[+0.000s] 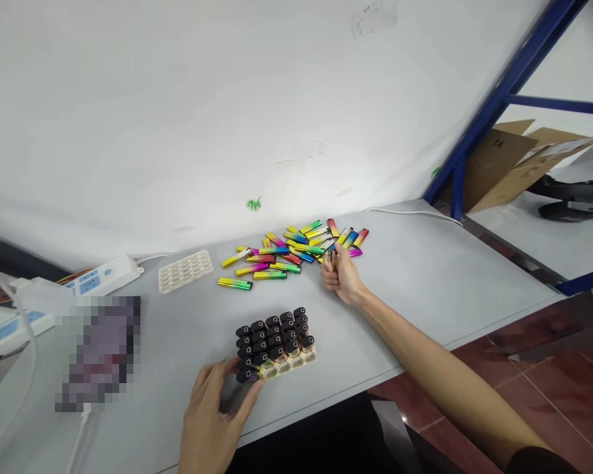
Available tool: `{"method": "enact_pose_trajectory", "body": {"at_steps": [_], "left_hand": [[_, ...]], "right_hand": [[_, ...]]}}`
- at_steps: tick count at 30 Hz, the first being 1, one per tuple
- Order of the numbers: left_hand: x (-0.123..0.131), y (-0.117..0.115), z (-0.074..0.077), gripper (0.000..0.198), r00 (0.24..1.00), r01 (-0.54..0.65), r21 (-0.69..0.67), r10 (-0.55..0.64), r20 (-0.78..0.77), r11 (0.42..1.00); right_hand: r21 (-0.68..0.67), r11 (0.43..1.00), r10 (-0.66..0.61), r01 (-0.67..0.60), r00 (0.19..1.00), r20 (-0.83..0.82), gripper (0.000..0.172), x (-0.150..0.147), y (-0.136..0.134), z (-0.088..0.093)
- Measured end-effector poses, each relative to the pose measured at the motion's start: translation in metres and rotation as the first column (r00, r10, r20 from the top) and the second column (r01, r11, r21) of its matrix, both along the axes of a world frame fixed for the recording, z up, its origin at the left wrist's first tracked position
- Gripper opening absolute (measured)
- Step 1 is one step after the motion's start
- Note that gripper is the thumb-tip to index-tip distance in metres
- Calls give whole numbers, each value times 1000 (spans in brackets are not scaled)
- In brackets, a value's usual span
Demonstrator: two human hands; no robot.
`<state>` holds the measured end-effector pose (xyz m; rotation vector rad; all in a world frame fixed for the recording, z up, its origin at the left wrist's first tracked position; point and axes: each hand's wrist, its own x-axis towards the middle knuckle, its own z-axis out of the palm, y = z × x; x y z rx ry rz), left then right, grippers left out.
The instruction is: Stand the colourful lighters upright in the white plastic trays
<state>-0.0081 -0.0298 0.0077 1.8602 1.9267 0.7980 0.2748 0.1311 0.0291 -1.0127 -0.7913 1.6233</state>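
A cream slotted tray (290,364) stands near the table's front edge, filled with rows of upright lighters (274,340) whose black tops face up. Several slots along its front row hold nothing. My left hand (212,411) grips the tray's front left corner, thumb in front and fingers at the left side. Farther back, my right hand (344,278) is closed around a lighter (332,257), mostly hidden by the fingers. It is at the right part of a loose pile of shiny multicoloured lighters (277,251) lying flat near the wall.
A second cream slotted tray (186,271) lies left of the pile. White power strips (96,276) and a blurred-out device (101,355) with a cable are at the left. A blue metal frame (457,168) and a cardboard box (499,164) stand at the right.
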Motion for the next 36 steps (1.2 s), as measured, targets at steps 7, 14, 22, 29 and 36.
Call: {"method": "enact_pose_trajectory", "body": {"at_steps": [7, 14, 22, 29, 36], "left_hand": [[-2, -1, -3, 45, 1000, 4, 0, -4, -2, 1000], [2, -1, 3, 46, 1000, -6, -51, 8, 29, 999], [-2, 0, -5, 45, 1000, 24, 7, -24, 7, 1000], [-1, 0, -5, 39, 998, 65, 57, -66, 3, 996], [-3, 1, -6, 36, 995, 102, 113, -100, -24, 988]], "right_hand": [[-20, 1000, -19, 20, 999, 46, 48, -3, 1, -3], [-37, 998, -39, 41, 997, 60, 53, -3, 1, -3], [197, 979, -82, 47, 981, 176, 52, -6, 1, -12], [555, 832, -375, 8, 744, 553, 34, 2, -12, 7], [610, 788, -373, -83, 725, 579, 23, 5, -85, 83]]}}
